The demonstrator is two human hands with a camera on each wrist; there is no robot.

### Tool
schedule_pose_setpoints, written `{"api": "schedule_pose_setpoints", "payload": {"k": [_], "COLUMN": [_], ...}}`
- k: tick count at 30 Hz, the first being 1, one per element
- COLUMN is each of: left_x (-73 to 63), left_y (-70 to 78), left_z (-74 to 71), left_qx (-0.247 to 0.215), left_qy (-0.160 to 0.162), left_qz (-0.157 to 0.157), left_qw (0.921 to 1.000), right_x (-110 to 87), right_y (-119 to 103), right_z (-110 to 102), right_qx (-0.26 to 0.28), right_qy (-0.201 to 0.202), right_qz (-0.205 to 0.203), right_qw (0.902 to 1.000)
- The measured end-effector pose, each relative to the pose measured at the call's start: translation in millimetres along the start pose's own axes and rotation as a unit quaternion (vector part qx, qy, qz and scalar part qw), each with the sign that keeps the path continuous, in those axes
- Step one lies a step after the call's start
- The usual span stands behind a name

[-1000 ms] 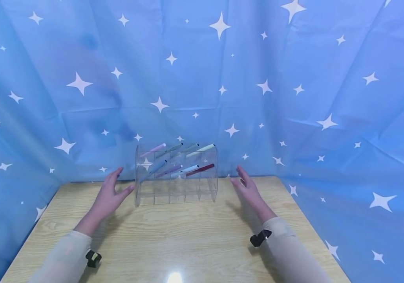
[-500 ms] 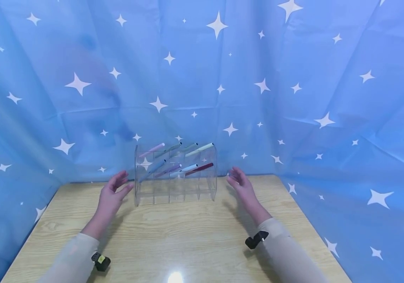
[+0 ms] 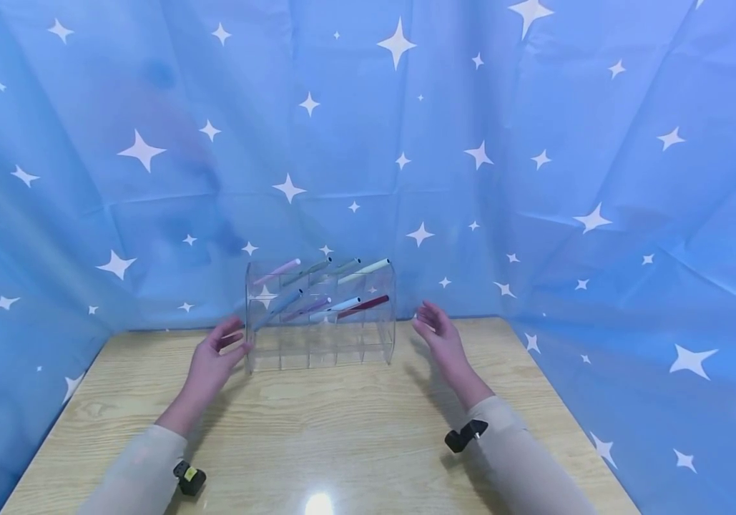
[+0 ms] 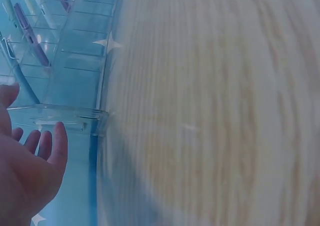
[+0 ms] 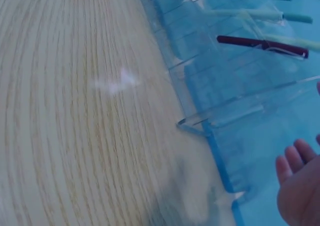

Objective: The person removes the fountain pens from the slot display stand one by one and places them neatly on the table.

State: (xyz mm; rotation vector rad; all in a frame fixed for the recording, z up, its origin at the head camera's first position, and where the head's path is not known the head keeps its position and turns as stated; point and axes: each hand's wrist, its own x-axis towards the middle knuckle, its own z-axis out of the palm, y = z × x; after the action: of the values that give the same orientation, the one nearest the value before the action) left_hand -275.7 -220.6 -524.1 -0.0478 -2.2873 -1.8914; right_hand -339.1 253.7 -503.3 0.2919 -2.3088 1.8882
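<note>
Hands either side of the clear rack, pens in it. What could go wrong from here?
Skew: the left hand is right at the rack, the right hand farther off, so an uneven push might turn it.
Spill: the pens sit slanted, so tipping could slide some out.
Missed grip: the rack is see-through, perhaps hard to judge.

Right hand [image 5: 302, 191]: lay partly cut off at the lower right edge, fingertips pointing upward.
Clear rack [image 5: 250, 98]: stood at upper right, near the hand; blue showed between its end wall and the lower fingertips.
Dark red pen [image 5: 262, 45]: lay in the rack, nearest that end.
Pale green pen [image 5: 255, 14]: lay beyond the red one.
Wooden table [image 5: 85, 151]: filled the left, streaked with grain.
Blue cloth [image 5: 265, 161]: showed behind the table's edge.
</note>
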Motion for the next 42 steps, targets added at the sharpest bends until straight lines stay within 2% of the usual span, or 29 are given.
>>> {"api": "schedule_pose_setpoints", "payload": {"k": [7, 16, 24, 32, 37, 42], "left_x": [0.1, 1.6, 1.5, 3.9, 4.0, 5.0], "left_y": [-3.8, -8.5, -8.3, -15.0, -14.1, -15.7], "left_z": [4.0, 4.7, 5.3, 5.9, 5.4, 5.3], "left_qx": [0.027, 0.021, 0.012, -0.004, -0.01, -0.012], "left_qy": [-0.014, -0.007, -0.011, -0.016, -0.013, -0.016], "left_qz": [-0.004, 0.013, 0.006, 0.004, 0.003, 0.001], "left_qw": [0.9995, 0.9997, 0.9998, 0.9999, 0.9999, 0.9998], "right_x": [-1.0, 0.8, 4.8, 2.2, 5.9, 9.8], "right_y": [-9.0, -21.2, -32.6, -53.3, -57.2, -57.2], "right_z": [7.3, 21.2, 38.3, 58.9, 69.5, 76.6], "right_qx": [0.012, 0.001, -0.014, -0.098, -0.112, -0.099], "right_qy": [-0.006, -0.005, -0.005, 0.05, 0.046, 0.047], "right_qz": [-0.02, -0.048, -0.074, -0.094, -0.094, -0.07], "right_qw": [0.9997, 0.9989, 0.9972, 0.9895, 0.9882, 0.9915]}}
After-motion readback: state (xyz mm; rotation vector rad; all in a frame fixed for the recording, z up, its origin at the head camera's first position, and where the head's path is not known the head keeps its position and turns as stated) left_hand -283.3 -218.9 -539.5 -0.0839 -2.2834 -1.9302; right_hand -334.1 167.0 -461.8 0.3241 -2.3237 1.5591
